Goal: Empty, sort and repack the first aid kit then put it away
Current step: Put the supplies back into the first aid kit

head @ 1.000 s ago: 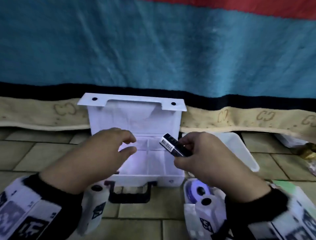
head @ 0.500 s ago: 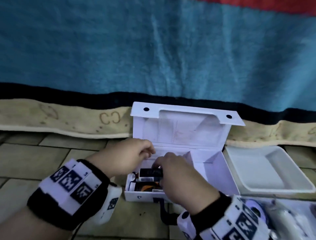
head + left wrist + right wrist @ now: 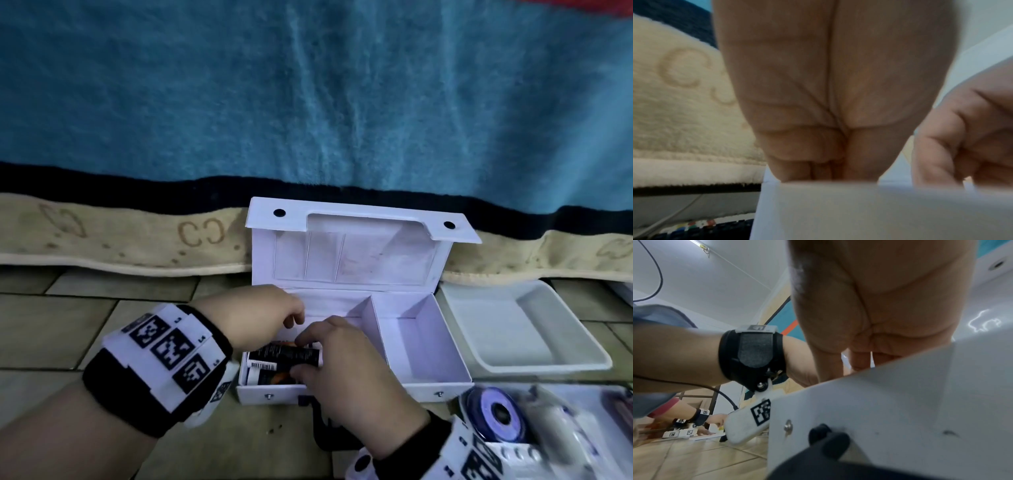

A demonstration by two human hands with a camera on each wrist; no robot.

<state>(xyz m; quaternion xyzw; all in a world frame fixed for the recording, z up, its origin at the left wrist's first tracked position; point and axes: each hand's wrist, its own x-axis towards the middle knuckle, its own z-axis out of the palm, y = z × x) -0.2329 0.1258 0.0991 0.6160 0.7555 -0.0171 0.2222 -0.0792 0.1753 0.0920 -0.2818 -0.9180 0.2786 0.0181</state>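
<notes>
Repacking under way on tiled floor [image 3: 68, 308]. First aid box [image 3: 424, 346] open, lid upright; left compartment part filled, right one bare. Right hand [image 3: 337, 368] pinching dark tube [image 3: 284, 354] atop packed items; left hand [image 3: 260, 318] curled over same compartment, contents unclear. Risk, as judged: tube riding high, blocking lid.

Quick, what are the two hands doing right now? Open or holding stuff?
Left hand: fingers curled over the box's left compartment; whether it holds anything cannot be told.
Right hand: holding the black tube.
</notes>
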